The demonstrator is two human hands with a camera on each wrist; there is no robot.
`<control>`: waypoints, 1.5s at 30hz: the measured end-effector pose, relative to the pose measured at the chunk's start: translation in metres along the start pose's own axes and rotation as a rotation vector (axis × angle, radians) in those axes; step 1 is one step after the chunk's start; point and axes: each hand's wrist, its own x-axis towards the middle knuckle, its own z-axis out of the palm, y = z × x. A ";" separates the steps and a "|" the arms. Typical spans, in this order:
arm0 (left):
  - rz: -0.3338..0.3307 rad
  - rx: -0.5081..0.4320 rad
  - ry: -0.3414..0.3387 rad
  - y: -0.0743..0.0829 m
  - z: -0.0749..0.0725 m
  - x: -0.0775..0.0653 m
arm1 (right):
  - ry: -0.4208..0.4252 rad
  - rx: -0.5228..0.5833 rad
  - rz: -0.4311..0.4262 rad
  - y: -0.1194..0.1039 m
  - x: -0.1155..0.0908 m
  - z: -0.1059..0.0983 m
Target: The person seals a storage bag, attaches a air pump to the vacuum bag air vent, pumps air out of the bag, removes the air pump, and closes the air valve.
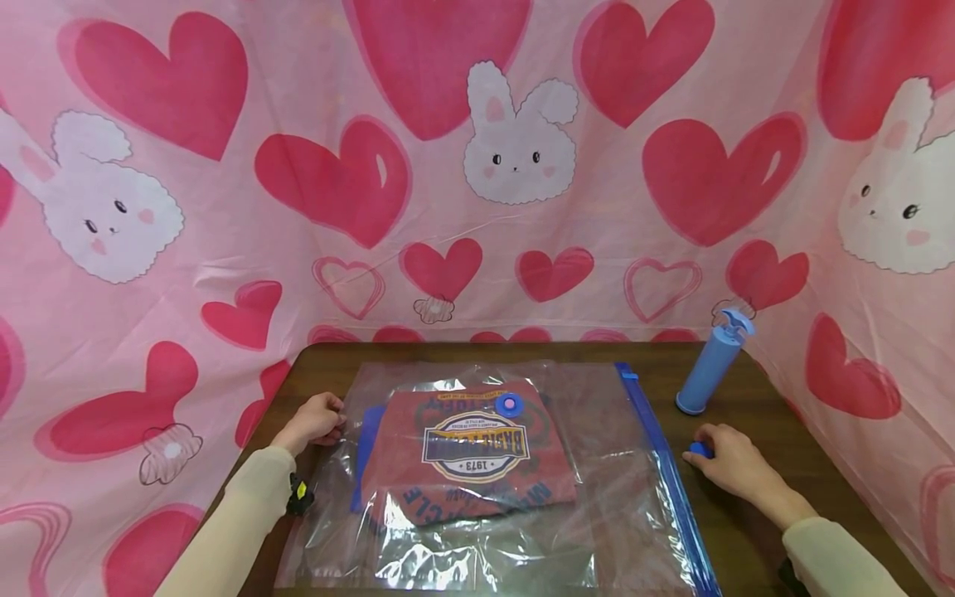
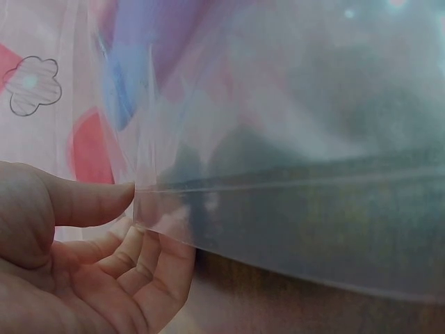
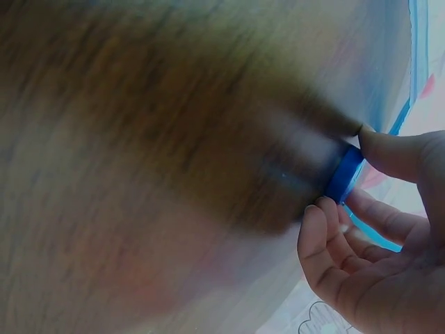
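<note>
A clear plastic vacuum storage bag (image 1: 619, 514) lies on the table with a folded red printed garment (image 1: 477, 497) inside. Some blue cloth (image 1: 366, 464) shows at the garment's left side. On top of the bag is a round blue valve (image 1: 510, 405) with a pink centre. My left hand (image 1: 319, 419) pinches the bag's left edge; in the left wrist view the thumb lies over the clear film (image 2: 313, 229) and the fingers under it. Right of the bag, my right hand (image 1: 727, 458) holds a small round blue cap (image 3: 344, 174) between thumb and fingers, close to the tabletop.
A blue hand pump (image 1: 710, 369) stands at the table's back right. The bag's blue zip strip (image 1: 667, 473) runs along its right side, with a slider (image 1: 629, 376) near the far end. Pink heart-patterned cloth (image 1: 448, 215) surrounds the dark wooden table (image 1: 753, 539).
</note>
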 end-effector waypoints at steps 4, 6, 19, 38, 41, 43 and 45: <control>-0.001 -0.005 0.000 0.000 0.000 0.001 | 0.010 -0.006 -0.002 -0.001 0.001 -0.001; 0.005 -0.007 -0.006 0.000 0.000 0.001 | 0.015 -0.010 0.002 -0.001 0.001 -0.003; 0.003 -0.017 -0.007 0.001 -0.001 -0.001 | 0.050 0.069 0.144 0.002 0.013 -0.037; -0.011 -0.004 0.004 0.002 0.001 -0.003 | 0.238 0.238 0.200 -0.002 0.049 -0.050; -0.009 -0.006 0.001 0.002 0.001 -0.003 | 0.237 0.228 0.212 -0.005 0.052 -0.051; -0.007 -0.003 0.000 0.003 0.000 -0.003 | 0.234 0.221 0.223 -0.006 0.054 -0.052; -0.006 -0.001 -0.001 0.003 0.000 -0.002 | 0.236 0.216 0.227 -0.006 0.056 -0.051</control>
